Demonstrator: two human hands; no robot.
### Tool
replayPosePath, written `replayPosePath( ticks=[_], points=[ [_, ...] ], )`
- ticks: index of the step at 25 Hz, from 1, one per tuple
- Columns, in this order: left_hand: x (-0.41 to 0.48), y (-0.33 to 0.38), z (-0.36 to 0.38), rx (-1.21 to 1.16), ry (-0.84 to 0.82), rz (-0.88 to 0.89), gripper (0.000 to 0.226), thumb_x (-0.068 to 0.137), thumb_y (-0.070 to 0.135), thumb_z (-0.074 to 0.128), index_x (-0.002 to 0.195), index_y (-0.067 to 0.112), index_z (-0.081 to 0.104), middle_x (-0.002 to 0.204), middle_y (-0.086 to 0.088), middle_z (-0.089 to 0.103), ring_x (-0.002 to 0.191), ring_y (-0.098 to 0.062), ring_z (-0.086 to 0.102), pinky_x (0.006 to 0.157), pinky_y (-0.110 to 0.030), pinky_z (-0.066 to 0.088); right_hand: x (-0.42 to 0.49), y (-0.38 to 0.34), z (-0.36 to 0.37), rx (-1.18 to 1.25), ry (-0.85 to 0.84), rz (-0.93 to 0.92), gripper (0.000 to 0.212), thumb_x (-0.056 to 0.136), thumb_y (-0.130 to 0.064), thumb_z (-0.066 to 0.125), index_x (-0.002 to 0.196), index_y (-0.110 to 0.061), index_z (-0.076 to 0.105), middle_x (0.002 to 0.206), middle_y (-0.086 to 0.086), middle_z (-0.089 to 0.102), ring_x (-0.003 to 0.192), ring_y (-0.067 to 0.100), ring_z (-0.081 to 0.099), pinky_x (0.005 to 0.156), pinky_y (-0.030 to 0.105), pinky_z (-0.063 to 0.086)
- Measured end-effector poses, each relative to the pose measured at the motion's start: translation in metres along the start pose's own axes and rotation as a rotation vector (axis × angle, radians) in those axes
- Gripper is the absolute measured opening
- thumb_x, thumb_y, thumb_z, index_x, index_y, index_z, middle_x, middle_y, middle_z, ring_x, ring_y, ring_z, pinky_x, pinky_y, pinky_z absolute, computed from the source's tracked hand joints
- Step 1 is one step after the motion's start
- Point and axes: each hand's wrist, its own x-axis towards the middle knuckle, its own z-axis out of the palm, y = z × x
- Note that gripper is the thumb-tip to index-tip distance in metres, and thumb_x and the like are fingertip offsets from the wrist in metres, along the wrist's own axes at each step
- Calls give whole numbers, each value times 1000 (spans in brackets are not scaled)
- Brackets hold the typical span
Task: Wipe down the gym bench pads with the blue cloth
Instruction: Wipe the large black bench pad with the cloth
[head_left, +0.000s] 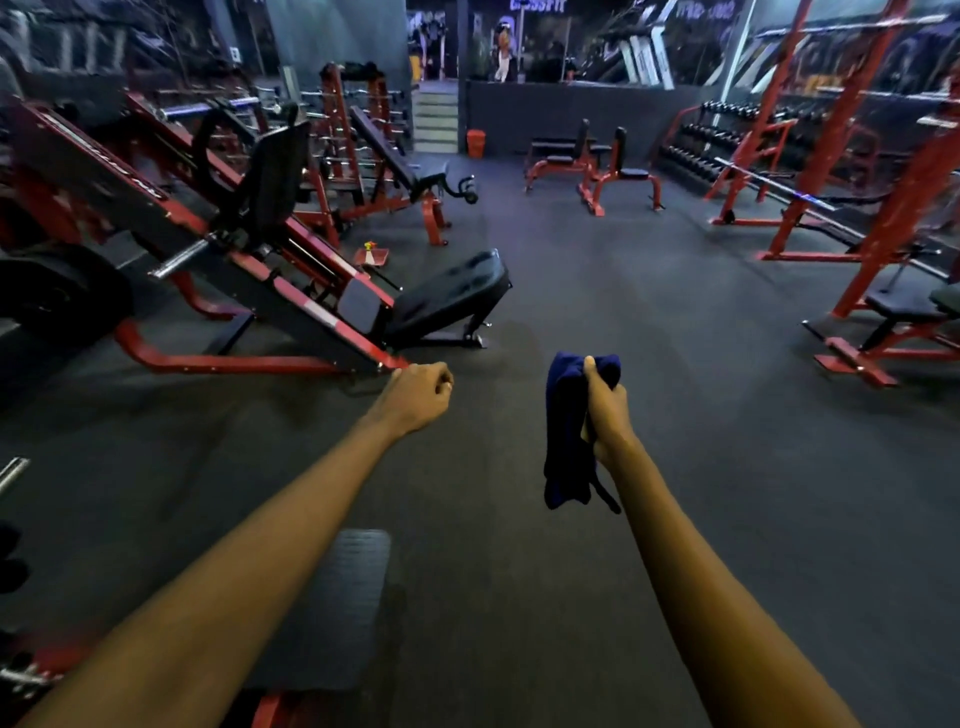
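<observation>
Over the floor (701, 415), right hand (608, 410) grips blue cloth (565, 441).

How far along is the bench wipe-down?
Done: nothing shows as wiped. In hand: right hand grips the bunched blue cloth, touching no pad; left hand fisted, empty. Left: seat pad on the machine, benches beyond.
</observation>
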Motion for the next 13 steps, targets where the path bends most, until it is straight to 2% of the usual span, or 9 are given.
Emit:
replayPosePath(
  ticks=[4,9,10,13],
  points=[
    [105,-19,8,-43,50,-54,17,92,15,58,99,13,73,102,-9,75,97,-30,69,89,-40,53,114,-31,32,-77,-33,-35,44,100,-53,56,105,-10,64,91,10,63,80,25,61,68,36,46],
    [230,-65,40,-87,49,-135,16,92,17,57,98,16,72,96,-8,75,93,-30,68,85,-37,52,247,-52,88,-260,-57,-143,45,98,-56,56,110,-14,66,94,6,70,88,24,67,76,40,53],
    [259,-78,48,-101,52,-141,16,92,19,57,96,18,71,95,-7,75,92,-30,68,84,-38,53,275,-57,101,-285,-51,-164,43,99,-54,55,110,-14,66,94,6,70,86,23,67,73,36,52],
    [341,-109,64,-142,71,-133,22,87,30,52,97,20,70,94,-8,75,92,-33,70,84,-42,55,351,-70,134,-361,-39,-211,36,103,-50,52,105,-16,63,84,2,64,69,14,59,48,21,45]
  ],
)
